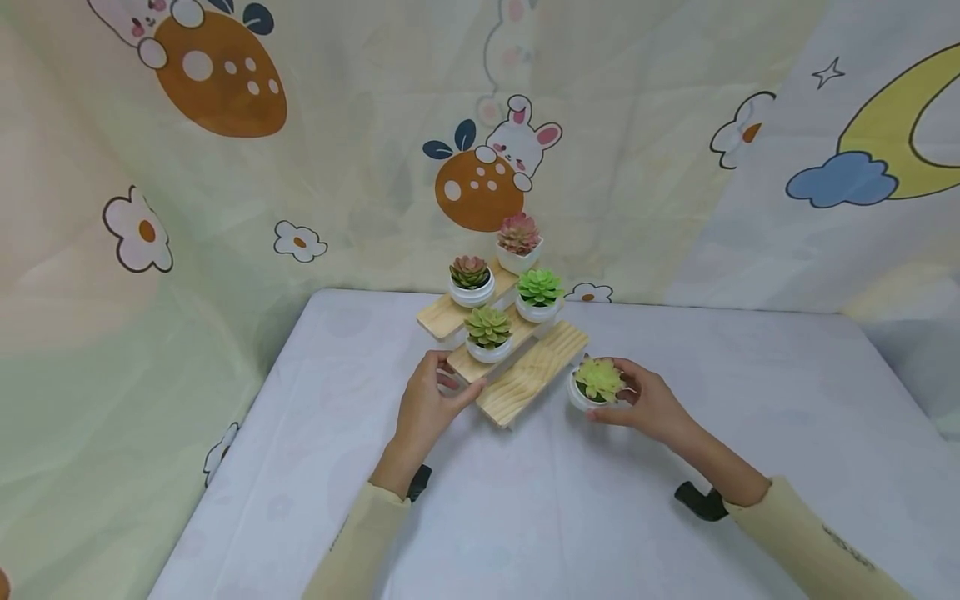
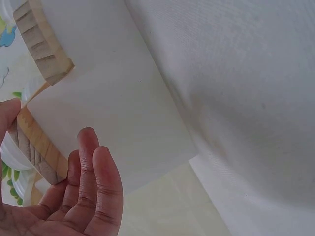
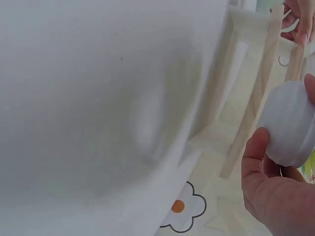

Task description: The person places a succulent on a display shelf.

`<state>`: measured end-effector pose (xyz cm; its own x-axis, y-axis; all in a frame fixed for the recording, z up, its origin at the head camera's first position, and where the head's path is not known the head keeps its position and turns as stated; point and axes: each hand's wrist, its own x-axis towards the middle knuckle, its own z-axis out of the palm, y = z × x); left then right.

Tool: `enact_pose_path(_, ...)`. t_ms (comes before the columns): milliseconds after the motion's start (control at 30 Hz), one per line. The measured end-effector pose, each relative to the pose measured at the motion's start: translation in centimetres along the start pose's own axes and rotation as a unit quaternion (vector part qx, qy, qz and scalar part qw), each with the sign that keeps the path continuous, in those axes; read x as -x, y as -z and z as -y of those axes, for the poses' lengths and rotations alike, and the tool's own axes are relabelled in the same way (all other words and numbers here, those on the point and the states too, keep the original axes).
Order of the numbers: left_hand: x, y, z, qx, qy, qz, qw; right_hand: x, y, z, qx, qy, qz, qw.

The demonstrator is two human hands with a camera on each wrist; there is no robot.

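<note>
A three-step plant stand (image 1: 531, 373) has pale wooden boards and white side panels. My left hand (image 1: 429, 404) pinches the left end of its middle board (image 2: 44, 140), thumb on one face and fingers under the other. My right hand (image 1: 651, 406) grips a white pot (image 3: 288, 123) holding a yellow-green succulent (image 1: 600, 379), just right of the lowest board. In the right wrist view, the pot is held off the table. Two potted succulents, one light green (image 1: 488, 327) and one bright green (image 1: 540, 287), stand on the middle board.
On the top board are a dark red-green potted succulent (image 1: 469, 272) and a pink one (image 1: 519, 234). A white cloth covers the table (image 1: 787, 400). Behind it hangs a printed curtain (image 1: 637, 167) with rabbits, flowers and a moon.
</note>
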<state>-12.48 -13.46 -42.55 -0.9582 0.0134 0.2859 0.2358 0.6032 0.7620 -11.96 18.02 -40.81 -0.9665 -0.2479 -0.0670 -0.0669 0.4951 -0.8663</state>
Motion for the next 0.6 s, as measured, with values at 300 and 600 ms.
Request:
enact_pose_path(300, 0.0, 0.0, 0.1, 0.006, -0.004, 0.0, 1.0, -1.0, -0.1, 1.3, -0.014, -0.01, -0.01, 1.0)
enact_pose_path(600, 0.0, 0.0, 0.1, 0.01, 0.001, 0.003, 0.9999, -2.3, -0.6, 2.6, -0.033, -0.034, -0.009, 0.999)
